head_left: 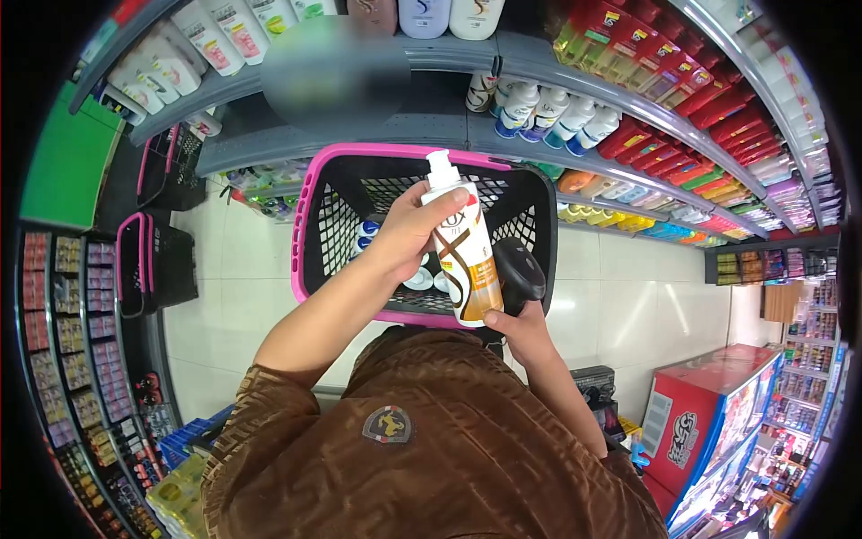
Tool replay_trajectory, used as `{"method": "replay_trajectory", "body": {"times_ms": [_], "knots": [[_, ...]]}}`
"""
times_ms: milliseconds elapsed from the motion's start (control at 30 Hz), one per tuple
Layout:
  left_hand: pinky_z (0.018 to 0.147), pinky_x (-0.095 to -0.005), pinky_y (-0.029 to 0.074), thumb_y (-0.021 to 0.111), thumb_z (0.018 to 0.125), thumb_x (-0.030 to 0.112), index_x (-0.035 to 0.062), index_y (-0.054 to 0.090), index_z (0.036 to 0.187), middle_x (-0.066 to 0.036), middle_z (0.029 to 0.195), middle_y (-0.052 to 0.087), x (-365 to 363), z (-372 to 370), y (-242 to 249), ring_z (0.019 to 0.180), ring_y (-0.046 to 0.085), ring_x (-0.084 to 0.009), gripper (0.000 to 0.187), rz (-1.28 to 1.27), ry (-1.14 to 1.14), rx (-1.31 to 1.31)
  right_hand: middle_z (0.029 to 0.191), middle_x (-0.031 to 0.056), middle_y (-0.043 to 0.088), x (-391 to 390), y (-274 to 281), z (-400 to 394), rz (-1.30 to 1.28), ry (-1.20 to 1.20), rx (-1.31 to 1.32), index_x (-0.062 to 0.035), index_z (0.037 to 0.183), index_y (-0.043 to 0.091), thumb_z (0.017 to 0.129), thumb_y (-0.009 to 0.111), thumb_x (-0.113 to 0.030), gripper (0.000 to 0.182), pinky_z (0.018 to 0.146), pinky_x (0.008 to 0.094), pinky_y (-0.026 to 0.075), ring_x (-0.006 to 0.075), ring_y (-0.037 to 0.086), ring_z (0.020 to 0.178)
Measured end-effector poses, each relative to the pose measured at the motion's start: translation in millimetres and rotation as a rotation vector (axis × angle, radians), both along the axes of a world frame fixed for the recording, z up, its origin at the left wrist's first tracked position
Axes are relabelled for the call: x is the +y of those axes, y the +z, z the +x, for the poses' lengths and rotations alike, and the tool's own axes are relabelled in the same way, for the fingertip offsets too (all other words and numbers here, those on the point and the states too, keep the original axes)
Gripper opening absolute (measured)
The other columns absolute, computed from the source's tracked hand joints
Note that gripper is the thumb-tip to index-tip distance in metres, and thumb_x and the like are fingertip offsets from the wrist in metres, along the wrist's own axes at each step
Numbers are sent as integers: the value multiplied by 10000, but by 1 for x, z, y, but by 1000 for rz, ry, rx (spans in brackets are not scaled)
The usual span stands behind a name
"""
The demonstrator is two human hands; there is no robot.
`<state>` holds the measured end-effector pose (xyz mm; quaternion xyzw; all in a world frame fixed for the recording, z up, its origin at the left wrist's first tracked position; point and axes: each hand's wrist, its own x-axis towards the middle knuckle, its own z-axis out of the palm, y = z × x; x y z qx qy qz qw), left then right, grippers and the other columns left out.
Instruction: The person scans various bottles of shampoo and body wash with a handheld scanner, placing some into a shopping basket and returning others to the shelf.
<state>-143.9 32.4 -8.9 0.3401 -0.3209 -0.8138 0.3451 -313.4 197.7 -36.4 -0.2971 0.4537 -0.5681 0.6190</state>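
Note:
A white and orange pump bottle (pixel 465 256) is held tilted over a black basket with a pink rim (pixel 301 229). My left hand (pixel 411 225) wraps round its upper part, just below the white pump head, with the thumb across the front. At the bottle's base is my right hand (pixel 521 331), its thumb against the lower edge and its other fingers mostly hidden. A black rounded object (pixel 521 269) stands beside the bottle, close above my right hand; what it is I cannot tell. Several white-topped items (pixel 418 278) lie inside the basket, partly hidden by my left hand and the bottle.
Ahead, shelves (pixel 431 126) carry white pump bottles (pixel 557 121) and red packs (pixel 709 117). Two more black baskets, one of them pink-rimmed (pixel 162 269), are at the left beside shelving. A red freezer (pixel 696 422) stands at the lower right on the tiled floor.

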Motion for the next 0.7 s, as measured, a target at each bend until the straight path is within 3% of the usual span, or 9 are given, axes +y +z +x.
{"method": "replay_trajectory", "body": {"times_ms": [67,133,267,400,433,467,533,567,700], "knots": [[846,-342,587,817,878,285,3,545,1250,-106,1100,701,-1,2,-1,970,715,-182,539,-11,0,23,1330,65,534,0,2,6,11,-15,24,-44,1487,397,719,895,-98,917,1082,374,444,192,530,1252],[889,-342,566,790,889,348,31,553,1279,-67,1093,701,-1,5,10,982,695,-154,556,-46,-54,-75,1251,43,561,2,0,9,-36,-116,88,-53,1422,476,725,858,-8,796,1009,340,480,172,560,1159],[794,-307,592,777,899,346,34,562,1263,-64,1091,704,-19,7,2,961,704,-138,526,-91,-207,-120,1206,30,557,10,0,5,82,-158,48,-62,1389,499,712,859,-15,769,972,324,494,160,563,1130],[773,-303,600,639,988,390,41,615,1270,-73,1096,708,-41,12,9,962,707,-145,450,-193,-377,-135,1175,25,557,13,-7,-3,88,-184,40,-66,1333,527,698,860,-29,718,929,311,506,151,565,1100],[786,-320,615,579,1012,418,38,626,1295,-84,1117,706,-50,14,8,970,709,-154,476,-229,-437,-209,1171,26,559,15,-9,-5,82,-201,61,-65,1318,533,694,858,-31,704,923,309,507,151,566,1096],[813,-360,630,571,1012,458,27,624,1305,-95,1132,703,-61,19,10,993,706,-172,524,-134,-504,-42,1171,26,559,17,-10,-8,93,-213,54,-65,1318,533,694,858,-31,704,923,309,507,151,566,1096],[826,-392,637,596,1003,465,13,617,1315,-104,1136,701,-73,21,20,1019,702,-185,550,-182,-559,-78,1169,29,563,16,-13,-18,65,-210,100,-68,1305,531,690,847,-20,693,926,313,507,150,570,1094],[833,-346,621,639,1007,390,27,582,1355,-129,1177,687,-79,19,11,1075,696,-216,505,-281,-614,-153,1166,29,566,16,-10,-22,101,-197,33,-70,1296,532,699,834,-14,671,937,320,501,151,575,1095],[868,-345,620,667,996,279,99,507,1420,-67,1155,674,-79,5,25,1046,686,-171,487,-376,-629,-220,1114,25,588,15,-23,-43,114,-255,-77,-62,1258,550,727,816,-9,596,935,325,499,153,605,1039]]}}
